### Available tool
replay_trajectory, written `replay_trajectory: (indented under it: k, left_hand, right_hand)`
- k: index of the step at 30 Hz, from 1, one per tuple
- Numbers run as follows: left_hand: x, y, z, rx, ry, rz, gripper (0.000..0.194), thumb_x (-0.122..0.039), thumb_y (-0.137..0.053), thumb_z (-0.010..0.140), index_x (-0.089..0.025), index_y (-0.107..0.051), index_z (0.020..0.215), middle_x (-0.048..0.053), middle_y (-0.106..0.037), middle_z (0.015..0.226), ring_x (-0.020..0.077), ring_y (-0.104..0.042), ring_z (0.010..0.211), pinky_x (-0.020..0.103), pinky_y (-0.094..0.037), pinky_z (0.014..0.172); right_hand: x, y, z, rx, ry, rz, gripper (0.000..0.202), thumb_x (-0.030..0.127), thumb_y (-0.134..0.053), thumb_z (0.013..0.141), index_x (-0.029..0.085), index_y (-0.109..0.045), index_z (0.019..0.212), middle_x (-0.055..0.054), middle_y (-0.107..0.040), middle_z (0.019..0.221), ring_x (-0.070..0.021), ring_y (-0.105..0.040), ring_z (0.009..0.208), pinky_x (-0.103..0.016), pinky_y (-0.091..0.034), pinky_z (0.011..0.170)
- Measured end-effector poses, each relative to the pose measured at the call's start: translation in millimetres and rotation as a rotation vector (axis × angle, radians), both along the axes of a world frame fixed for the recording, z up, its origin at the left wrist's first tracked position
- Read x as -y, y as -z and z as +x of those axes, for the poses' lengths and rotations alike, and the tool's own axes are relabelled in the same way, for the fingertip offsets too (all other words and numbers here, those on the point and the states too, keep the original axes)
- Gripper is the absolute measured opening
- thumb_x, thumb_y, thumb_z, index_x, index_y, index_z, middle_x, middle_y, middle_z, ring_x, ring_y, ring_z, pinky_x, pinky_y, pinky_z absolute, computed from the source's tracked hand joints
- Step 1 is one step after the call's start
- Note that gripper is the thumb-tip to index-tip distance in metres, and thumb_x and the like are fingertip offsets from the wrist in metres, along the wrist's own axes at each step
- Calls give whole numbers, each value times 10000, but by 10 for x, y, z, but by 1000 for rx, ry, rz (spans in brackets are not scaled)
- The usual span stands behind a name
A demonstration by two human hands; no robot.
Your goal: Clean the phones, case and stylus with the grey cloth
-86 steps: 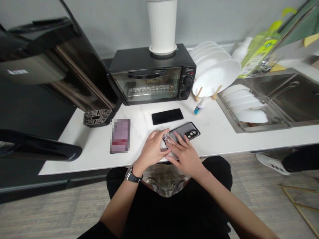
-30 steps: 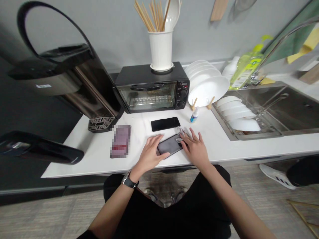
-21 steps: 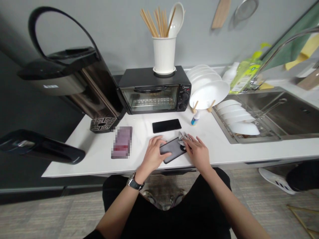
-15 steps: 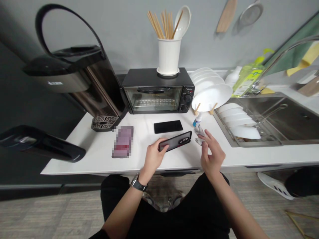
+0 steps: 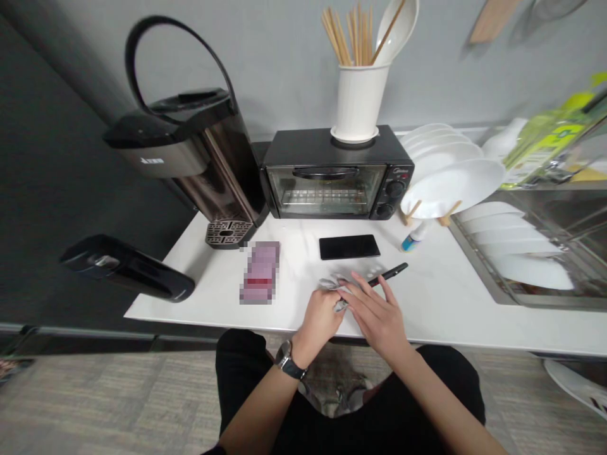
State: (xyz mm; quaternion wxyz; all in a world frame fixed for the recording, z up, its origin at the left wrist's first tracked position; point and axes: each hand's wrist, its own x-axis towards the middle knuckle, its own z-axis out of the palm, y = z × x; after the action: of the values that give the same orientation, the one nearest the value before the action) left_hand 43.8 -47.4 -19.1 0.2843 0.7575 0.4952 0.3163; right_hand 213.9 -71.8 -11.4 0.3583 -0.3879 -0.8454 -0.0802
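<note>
My left hand [image 5: 325,313] is closed on a dark phone case [image 5: 392,272], seen nearly edge-on above the counter. My right hand [image 5: 379,316] presses a crumpled grey cloth [image 5: 334,282] against the case, its fingers partly over the left hand. Behind them a black phone [image 5: 349,246] lies flat on the white counter. To its right stands a small spray bottle [image 5: 413,237] with a blue label. A blurred-out purple packet [image 5: 262,272] lies to the left.
A toaster oven [image 5: 332,183] holds a white cup of chopsticks [image 5: 361,101]. At the left stand a water dispenser [image 5: 222,158] and a black bottle-shaped device [image 5: 137,268]. Plates [image 5: 455,186] stand in a rack beside the sink [image 5: 502,297].
The case has turned from showing its camera holes to edge-on. My right hand has brought the cloth left onto it. The view has shifted, so the counter things appear further right.
</note>
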Motion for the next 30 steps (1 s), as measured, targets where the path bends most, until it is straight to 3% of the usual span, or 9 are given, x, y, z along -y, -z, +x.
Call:
replay_trajectory:
  k: [4,8,11,14,17,20,22,25,30]
  left_hand:
    - [32,-57,-19,102,85,1,414,-76,-604,960,-297,-744,1280,7,-795,1218,232,-781,1083,362,-621,998]
    - [26,-110,0,116,123,1,467,-55,-596,963,-340,-729,1307,-32,-778,1252,202,-775,1105,341,-620,1010]
    - [7,-132,13,114,103,3,455,-56,-599,959,-346,-740,1281,-33,-788,1227,202,-780,1090,335,-626,988]
    - [-7,-120,16,71,100,22,399,-73,-588,963,-319,-760,1226,-7,-800,1204,210,-785,1065,328,-623,971]
    - [-12,-64,10,-144,60,44,330,-12,-601,861,-214,-799,1032,74,-830,1007,262,-802,901,354,-641,849]
    - [-16,-17,0,-279,28,43,271,31,-618,739,-136,-786,869,148,-812,874,319,-788,777,399,-636,751]
    - [-27,-20,-7,-255,44,37,263,31,-601,763,-133,-784,854,150,-814,885,319,-791,781,394,-633,745]
    - [-53,-60,-9,-93,44,39,309,-6,-571,888,-195,-805,960,79,-832,999,264,-805,912,332,-627,839]
    - [-76,-85,3,64,92,43,338,-151,-577,1016,-316,-759,1249,-22,-793,1221,199,-780,1085,263,-599,929]
  right_hand:
    - [-165,51,471,-5,176,36,351,135,-527,1016,241,-648,1328,-61,-764,1279,-277,-565,1422,-540,-278,1271]
    - [-310,67,742,-56,332,-62,293,183,-392,1054,205,-684,1067,-69,-782,1094,-304,-625,1358,-569,-334,1228]
    - [-285,37,555,-82,459,-92,357,223,-321,1078,188,-675,1052,-100,-766,1096,-368,-541,1432,-676,-271,1222]
    - [-144,11,159,-94,499,-92,333,252,-359,1079,199,-679,1152,-111,-756,1184,-414,-356,1547,-775,-95,1220]
    - [17,26,-196,-52,352,-98,337,216,-394,1064,203,-651,1281,-105,-745,1277,-342,-482,1479,-662,-29,1284]
    - [65,58,-269,20,163,-67,393,162,-394,1052,195,-611,1378,-100,-737,1323,-241,-607,1358,-502,-39,1325]
    - [14,58,-113,89,100,-37,443,128,-388,1048,205,-569,1445,-85,-725,1359,-211,-608,1351,-488,-4,1326]
    - [-136,9,308,156,150,-18,443,109,-412,1045,198,-564,1451,-76,-721,1365,-229,-599,1350,-520,-31,1321]
    - [-388,-113,783,130,279,-19,219,164,-501,1034,176,-695,1135,-72,-780,1099,-283,-640,1245,-554,-230,1279]
